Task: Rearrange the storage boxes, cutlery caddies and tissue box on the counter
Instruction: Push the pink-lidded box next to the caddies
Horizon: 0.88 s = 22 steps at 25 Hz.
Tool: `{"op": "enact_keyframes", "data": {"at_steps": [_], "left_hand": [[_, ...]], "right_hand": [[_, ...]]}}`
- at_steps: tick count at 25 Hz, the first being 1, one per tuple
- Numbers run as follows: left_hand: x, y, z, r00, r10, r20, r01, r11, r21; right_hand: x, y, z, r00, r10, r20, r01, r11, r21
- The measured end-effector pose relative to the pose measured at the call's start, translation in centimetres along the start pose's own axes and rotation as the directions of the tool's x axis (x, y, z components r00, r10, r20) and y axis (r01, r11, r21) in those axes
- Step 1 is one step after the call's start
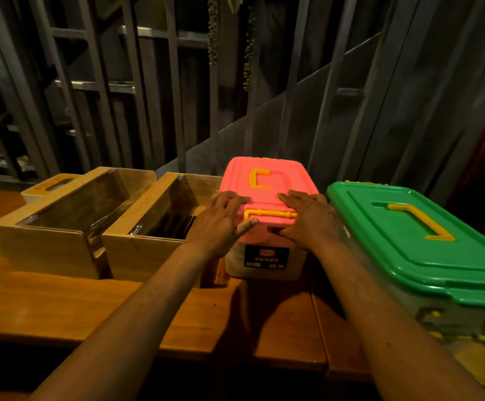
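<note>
A storage box with a pink lid (267, 175) and yellow handles stands in the middle of the wooden counter (61, 302). My left hand (221, 221) grips its near left corner and my right hand (310, 218) grips its near right corner, fingers spread over the lid. A larger box with a green lid (426, 244) stands just to the right. Two wooden cutlery caddies (61, 227) (148, 244) sit side by side on the left, touching the pink box. A pale tissue box (50, 185) peeks out behind the far caddy.
A dark metal railing and slatted wall (177, 96) rise right behind the counter's back edge. Bare counter wood runs along the front, with a seam (319, 328) near the pink box. Hanging plant strands (213, 33) dangle above.
</note>
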<state>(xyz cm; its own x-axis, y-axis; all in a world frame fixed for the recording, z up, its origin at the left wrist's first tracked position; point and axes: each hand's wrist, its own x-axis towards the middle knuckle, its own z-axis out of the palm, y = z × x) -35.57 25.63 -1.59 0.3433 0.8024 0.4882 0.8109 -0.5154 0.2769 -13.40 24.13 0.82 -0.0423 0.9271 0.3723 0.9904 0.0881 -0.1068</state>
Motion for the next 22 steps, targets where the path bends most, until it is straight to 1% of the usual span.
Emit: {"op": "enact_keyframes", "data": {"at_steps": [3, 19, 22], "left_hand": [[0.6, -0.3, 0.1, 1.0, -0.01, 0.017, 0.01, 1.0, 0.004], [3.9, -2.4, 2.1, 1.0, 0.01, -0.015, -0.009, 1.0, 0.015], [3.9, -2.4, 2.0, 1.0, 0.008, 0.006, -0.008, 0.999, 0.04]], "right_hand": [[0.5, -0.1, 0.0, 1.0, 0.011, 0.003, -0.011, 1.0, 0.007], [4.0, 0.8, 1.9, 1.0, 0.021, -0.001, -0.021, 1.0, -0.015], [4.1, 0.9, 1.8, 1.0, 0.016, 0.026, -0.016, 1.0, -0.025]]}}
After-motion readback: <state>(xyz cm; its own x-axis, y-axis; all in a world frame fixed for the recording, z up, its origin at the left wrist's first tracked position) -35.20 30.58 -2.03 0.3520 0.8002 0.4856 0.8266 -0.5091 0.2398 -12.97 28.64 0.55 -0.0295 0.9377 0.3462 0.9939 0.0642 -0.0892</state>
